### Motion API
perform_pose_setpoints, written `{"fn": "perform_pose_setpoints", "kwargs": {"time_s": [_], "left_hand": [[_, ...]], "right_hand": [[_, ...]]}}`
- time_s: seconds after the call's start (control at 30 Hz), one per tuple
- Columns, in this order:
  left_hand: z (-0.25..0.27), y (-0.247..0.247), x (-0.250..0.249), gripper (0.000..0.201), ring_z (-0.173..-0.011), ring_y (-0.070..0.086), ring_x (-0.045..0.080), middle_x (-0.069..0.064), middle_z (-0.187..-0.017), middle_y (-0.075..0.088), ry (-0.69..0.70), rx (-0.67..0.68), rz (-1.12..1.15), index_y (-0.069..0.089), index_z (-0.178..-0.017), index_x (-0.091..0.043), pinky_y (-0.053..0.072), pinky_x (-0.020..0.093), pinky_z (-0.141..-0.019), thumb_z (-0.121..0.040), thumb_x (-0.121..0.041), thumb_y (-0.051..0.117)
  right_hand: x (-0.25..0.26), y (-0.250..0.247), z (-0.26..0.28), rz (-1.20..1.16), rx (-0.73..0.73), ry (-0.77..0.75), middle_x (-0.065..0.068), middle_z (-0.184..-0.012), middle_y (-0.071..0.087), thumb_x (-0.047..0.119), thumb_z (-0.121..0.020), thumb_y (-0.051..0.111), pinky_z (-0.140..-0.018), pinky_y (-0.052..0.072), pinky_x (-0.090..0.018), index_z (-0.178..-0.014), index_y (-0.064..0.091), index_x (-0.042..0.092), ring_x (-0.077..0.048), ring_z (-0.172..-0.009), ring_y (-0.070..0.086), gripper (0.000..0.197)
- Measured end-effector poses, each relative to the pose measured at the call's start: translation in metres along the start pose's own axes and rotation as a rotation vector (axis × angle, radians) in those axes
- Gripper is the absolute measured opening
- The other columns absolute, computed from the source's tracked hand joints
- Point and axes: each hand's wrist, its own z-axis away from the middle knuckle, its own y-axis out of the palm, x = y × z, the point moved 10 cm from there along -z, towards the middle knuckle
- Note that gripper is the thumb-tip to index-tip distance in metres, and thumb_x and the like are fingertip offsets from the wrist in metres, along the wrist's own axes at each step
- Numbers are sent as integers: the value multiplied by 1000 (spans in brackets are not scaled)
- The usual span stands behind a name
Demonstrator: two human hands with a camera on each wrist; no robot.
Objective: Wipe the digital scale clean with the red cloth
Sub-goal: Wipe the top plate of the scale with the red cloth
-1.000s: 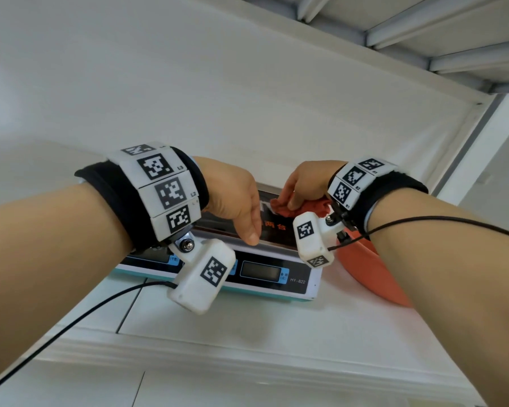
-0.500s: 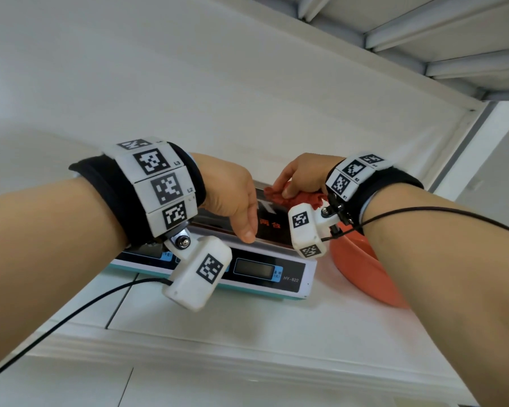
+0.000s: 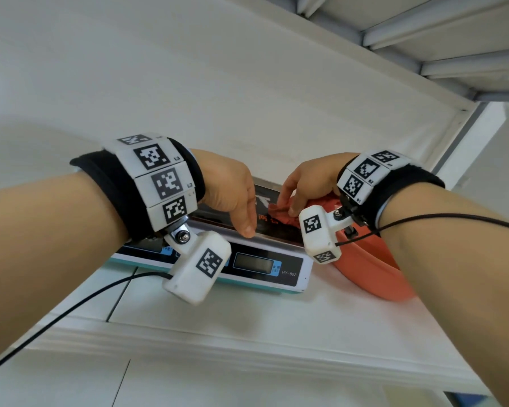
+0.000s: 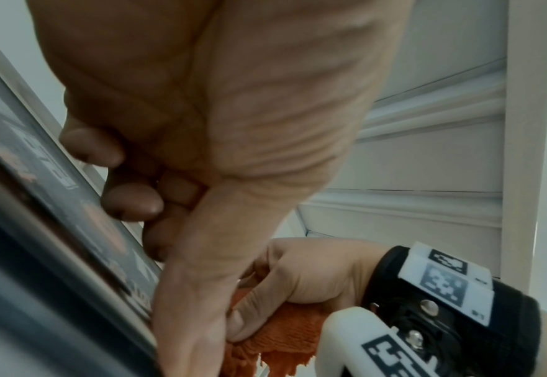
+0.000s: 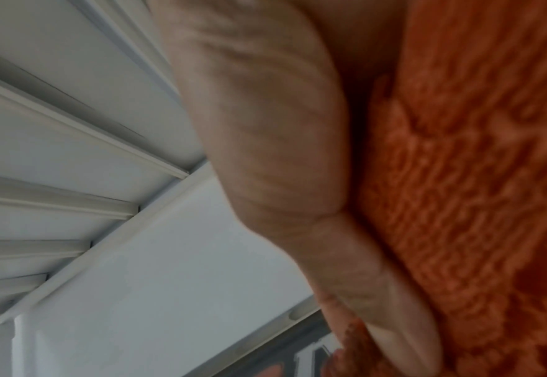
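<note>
The digital scale (image 3: 288, 273) sits on a white shelf, its dark platform (image 3: 266, 201) printed with red characters. My left hand (image 3: 243, 214) holds the platform's front left part, thumb on the front rim and fingers (image 4: 130, 201) curled on top. My right hand (image 3: 293, 202) grips the bunched red cloth (image 3: 278, 215) and presses it on the platform's right half. The left wrist view shows the cloth (image 4: 285, 339) under the right hand (image 4: 265, 303). In the right wrist view the cloth (image 5: 475, 178) fills the right side beside the palm (image 5: 281, 153).
An orange-red bowl (image 3: 376, 268) stands right of the scale, touching or nearly touching it. A white wall (image 3: 188, 83) rises close behind. The shelf's front edge (image 3: 218, 345) runs below the scale. Black cables hang from both wrists.
The right hand has rubbed the cloth a short way over the platform, first farther back, then forward again. The left hand has kept its hold on the scale.
</note>
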Motion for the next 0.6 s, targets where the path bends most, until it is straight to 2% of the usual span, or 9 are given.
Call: {"fn": "perform_pose_setpoints", "kwargs": {"time_s": [0.1, 0.2, 0.27, 0.3, 0.33, 0.43, 0.53, 0.6], "left_hand": [[0, -1, -1, 9, -89, 54, 3, -13, -87, 68, 8, -8, -2, 76, -80, -22, 38, 31, -93, -73, -22, 81], [0, -2, -2, 10, -89, 54, 4, -14, -88, 68, 10, -14, 1, 76, -82, -20, 38, 32, -94, -73, -22, 81], [0, -2, -2, 11, -87, 53, 2, -14, -88, 68, 12, -15, -1, 76, -83, -19, 38, 32, -93, -73, -22, 81], [0, -2, -2, 12, -87, 53, 2, -14, -88, 68, 13, -16, -2, 77, -84, -19, 38, 31, -93, -73, -22, 81], [-1, -2, -1, 12, -88, 53, 3, -13, -89, 68, 15, -17, -3, 77, -84, -19, 38, 32, -94, -73, -22, 81], [0, -2, -1, 8, -93, 55, 7, -14, -89, 68, 18, -22, 1, 76, -78, -24, 38, 33, -96, -72, -24, 82], [0, -2, 0, 7, -91, 53, 7, -15, -87, 66, 23, -21, 4, 75, -79, -24, 37, 31, -94, -74, -24, 80], [0, -2, -1, 7, -95, 54, 9, -15, -88, 66, 26, -25, 3, 75, -80, -23, 37, 32, -96, -74, -23, 80]], "right_hand": [[-3, 10, 6, -104, 96, 4, -2, -73, 75, -1, -87, 67, -50, 57, -24, -110, 69, 9, -12, -56, 70, 26], [-10, 4, 8, -183, 29, 19, -5, -77, 76, -4, -89, 62, -53, 58, -26, -107, 68, 9, -15, -62, 71, 23], [-13, -3, 5, -100, -65, 25, -13, -100, 75, 0, -88, 64, -78, 61, -38, -108, 70, 9, -25, -86, 72, 23], [-13, -3, 5, -62, -83, 25, -15, -110, 72, 2, -88, 65, -89, 57, -42, -110, 70, 9, -29, -96, 70, 24], [-11, -1, 5, -37, -88, 31, -16, -114, 71, 3, -89, 65, -93, 53, -42, -111, 70, 8, -30, -99, 68, 24], [-6, 11, 7, -8, 2, 33, -16, -115, 70, 3, -90, 63, -89, 53, -40, -111, 71, 6, -24, -89, 62, 22], [-6, 22, 12, -172, 109, 44, -8, -84, 71, 1, -94, 57, -71, 55, -32, -96, 68, 12, -17, -72, 64, 16], [-9, 15, 12, -234, 63, 54, -7, -83, 69, 1, -94, 57, -69, 53, -33, -95, 67, 15, -20, -73, 63, 18]]}}
